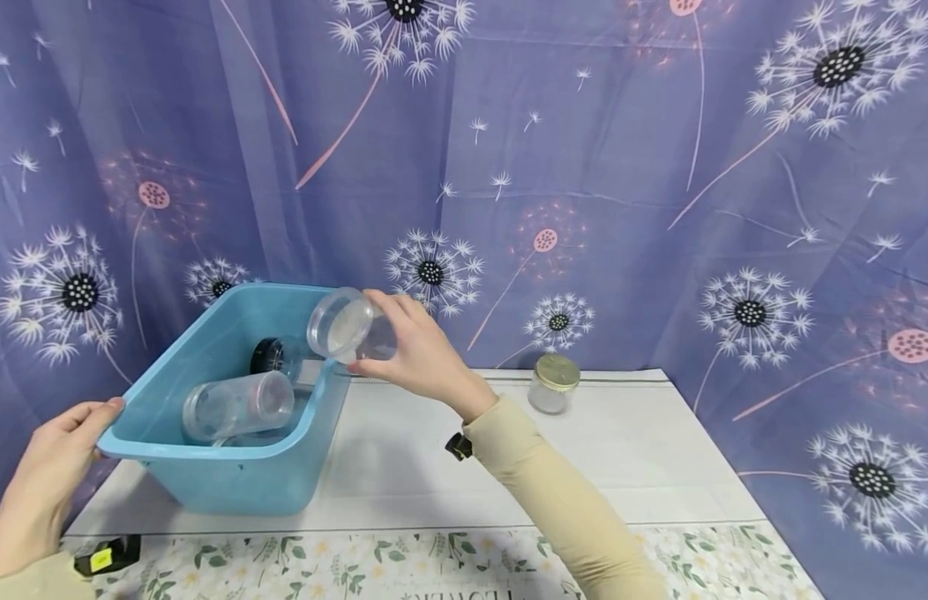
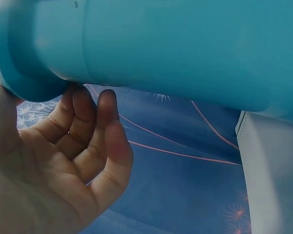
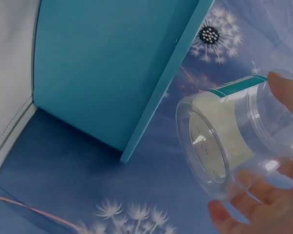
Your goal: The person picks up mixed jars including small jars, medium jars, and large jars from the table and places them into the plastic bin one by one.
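A blue plastic tub [image 1: 209,479] stands at the left of the table with several clear plastic jars inside, among them a jar [image 1: 239,407] lying on its side and one with a black lid [image 1: 266,357]. My left hand [image 1: 59,458] grips the tub's near left corner, thumb over the rim and fingers beneath it, as the left wrist view shows. Above the tub's right rim my right hand [image 1: 422,350] holds a tilted clear jar [image 3: 217,134], its base toward the tub. A pale label with a teal band wraps this jar.
A small clear jar with a gold lid [image 1: 554,383] stands upright at the back of the white table [image 1: 449,467]. A floral strip [image 1: 359,562] runs along the front edge. Behind hangs a purple dandelion curtain [image 1: 584,167].
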A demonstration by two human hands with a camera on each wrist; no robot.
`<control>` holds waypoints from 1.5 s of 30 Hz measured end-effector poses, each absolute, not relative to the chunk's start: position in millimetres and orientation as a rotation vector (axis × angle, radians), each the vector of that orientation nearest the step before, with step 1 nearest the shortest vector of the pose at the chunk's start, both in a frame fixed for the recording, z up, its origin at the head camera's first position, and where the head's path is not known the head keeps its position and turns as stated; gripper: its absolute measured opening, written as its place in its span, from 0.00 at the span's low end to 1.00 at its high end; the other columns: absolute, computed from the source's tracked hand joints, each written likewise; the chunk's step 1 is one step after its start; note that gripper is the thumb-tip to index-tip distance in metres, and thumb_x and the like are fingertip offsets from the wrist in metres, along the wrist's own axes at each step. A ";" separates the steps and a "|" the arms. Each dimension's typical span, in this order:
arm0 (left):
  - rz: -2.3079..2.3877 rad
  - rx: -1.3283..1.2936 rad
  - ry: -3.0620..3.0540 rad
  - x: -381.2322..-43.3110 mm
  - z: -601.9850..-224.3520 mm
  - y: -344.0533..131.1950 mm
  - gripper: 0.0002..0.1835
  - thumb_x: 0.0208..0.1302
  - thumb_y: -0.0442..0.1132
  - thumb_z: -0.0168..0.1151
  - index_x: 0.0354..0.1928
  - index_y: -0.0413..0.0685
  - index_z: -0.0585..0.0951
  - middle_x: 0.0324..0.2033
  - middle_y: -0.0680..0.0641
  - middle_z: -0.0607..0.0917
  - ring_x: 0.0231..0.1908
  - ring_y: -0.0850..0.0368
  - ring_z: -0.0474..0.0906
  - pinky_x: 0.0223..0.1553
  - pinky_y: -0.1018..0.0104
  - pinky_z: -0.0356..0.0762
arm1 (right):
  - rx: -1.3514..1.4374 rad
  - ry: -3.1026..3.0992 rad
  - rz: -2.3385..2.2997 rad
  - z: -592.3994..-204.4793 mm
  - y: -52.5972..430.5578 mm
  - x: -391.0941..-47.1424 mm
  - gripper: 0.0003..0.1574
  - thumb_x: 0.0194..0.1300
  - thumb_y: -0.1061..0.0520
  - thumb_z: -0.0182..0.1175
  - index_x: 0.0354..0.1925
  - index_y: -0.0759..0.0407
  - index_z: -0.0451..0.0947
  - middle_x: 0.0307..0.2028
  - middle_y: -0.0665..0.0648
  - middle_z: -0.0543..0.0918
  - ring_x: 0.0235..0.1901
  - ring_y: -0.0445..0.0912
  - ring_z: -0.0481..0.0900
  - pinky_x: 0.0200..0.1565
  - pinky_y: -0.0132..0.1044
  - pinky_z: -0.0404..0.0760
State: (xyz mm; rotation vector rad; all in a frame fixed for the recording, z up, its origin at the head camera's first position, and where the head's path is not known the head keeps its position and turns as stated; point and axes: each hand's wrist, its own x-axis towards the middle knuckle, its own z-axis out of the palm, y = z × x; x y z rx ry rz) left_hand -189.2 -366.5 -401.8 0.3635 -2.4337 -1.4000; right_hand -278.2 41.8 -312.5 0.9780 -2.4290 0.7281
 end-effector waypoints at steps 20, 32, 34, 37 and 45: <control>-1.410 0.381 -2.443 -187.4 -400.7 -366.3 0.17 0.73 0.55 0.51 0.27 0.63 0.81 0.25 0.69 0.74 0.29 0.69 0.67 0.30 0.68 0.63 | 0.941 -2.584 0.161 -294.6 -41.6 -289.9 0.57 0.55 0.23 0.62 0.74 0.41 0.54 0.54 0.51 0.70 0.49 0.45 0.67 0.43 0.39 0.68; -1.385 0.411 -2.450 -188.7 -399.9 -366.6 0.17 0.73 0.56 0.50 0.29 0.60 0.81 0.27 0.69 0.73 0.30 0.68 0.67 0.30 0.66 0.64 | 0.830 -2.821 0.074 -295.7 -86.1 -295.6 0.59 0.52 0.18 0.56 0.75 0.34 0.49 0.65 0.50 0.65 0.61 0.47 0.64 0.57 0.47 0.67; -1.396 0.408 -2.445 -188.7 -400.4 -366.4 0.17 0.73 0.56 0.50 0.30 0.60 0.81 0.32 0.69 0.72 0.32 0.69 0.66 0.31 0.67 0.64 | 0.817 -2.834 0.074 -298.8 -91.3 -296.6 0.59 0.51 0.18 0.57 0.74 0.33 0.50 0.65 0.50 0.65 0.62 0.47 0.63 0.56 0.46 0.68; -1.405 0.399 -2.437 -188.6 -400.9 -366.5 0.17 0.73 0.56 0.51 0.30 0.61 0.81 0.34 0.70 0.71 0.33 0.69 0.65 0.31 0.68 0.64 | 0.795 -2.840 0.052 -302.5 -97.8 -298.3 0.59 0.51 0.17 0.57 0.74 0.33 0.51 0.64 0.49 0.65 0.61 0.46 0.63 0.55 0.46 0.68; -1.465 0.386 -2.385 -188.6 -403.7 -365.7 0.16 0.73 0.54 0.52 0.27 0.63 0.81 0.27 0.72 0.72 0.31 0.69 0.66 0.29 0.70 0.65 | 0.739 -2.871 -0.083 -313.1 -110.5 -301.8 0.55 0.54 0.20 0.58 0.73 0.34 0.52 0.63 0.50 0.64 0.60 0.48 0.62 0.56 0.48 0.67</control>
